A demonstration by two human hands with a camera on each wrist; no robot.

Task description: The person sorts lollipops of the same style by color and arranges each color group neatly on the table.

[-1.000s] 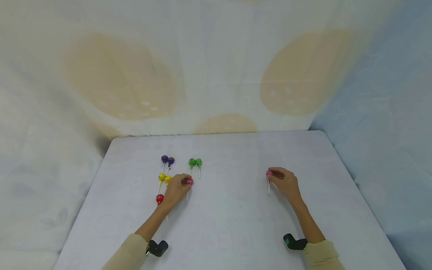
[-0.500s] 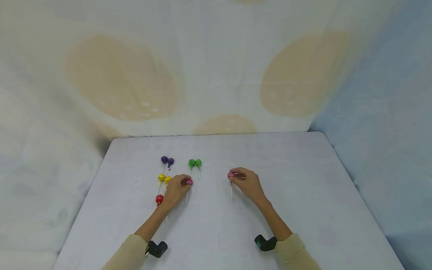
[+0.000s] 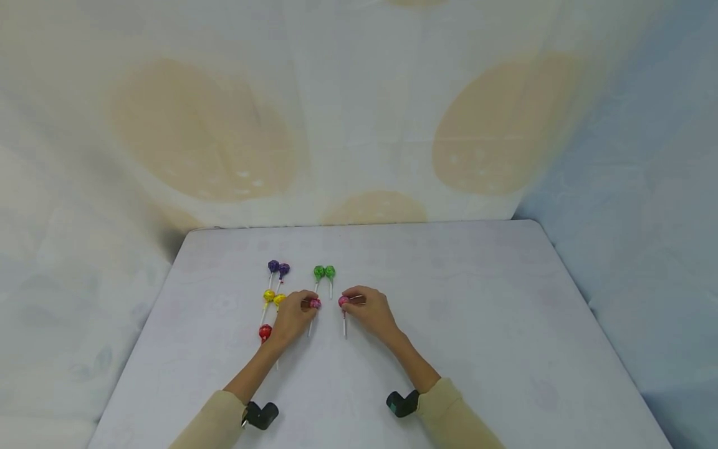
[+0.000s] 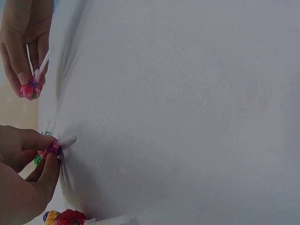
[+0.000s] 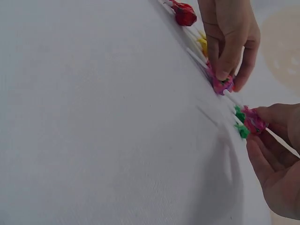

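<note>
Two hands, each pinching a pink lollipop, close together on a white table.

The left pink lollipop [image 3: 315, 303] has a round head in crinkled pink wrapper on a thin white stick, lying toward the table's left side, well in from the near edge. The left hand [image 3: 291, 318] rests on the table, fingers curled, pinching its head. Just beside it, the right hand [image 3: 373, 312] pinches the head of the right pink lollipop [image 3: 343, 302], stick pointing to the near edge. Green lollipops [image 3: 324, 272] lie just behind; purple lollipops [image 3: 278, 268], yellow lollipops [image 3: 273, 297] and a red lollipop [image 3: 265, 331] lie nearer the left edge.
</note>
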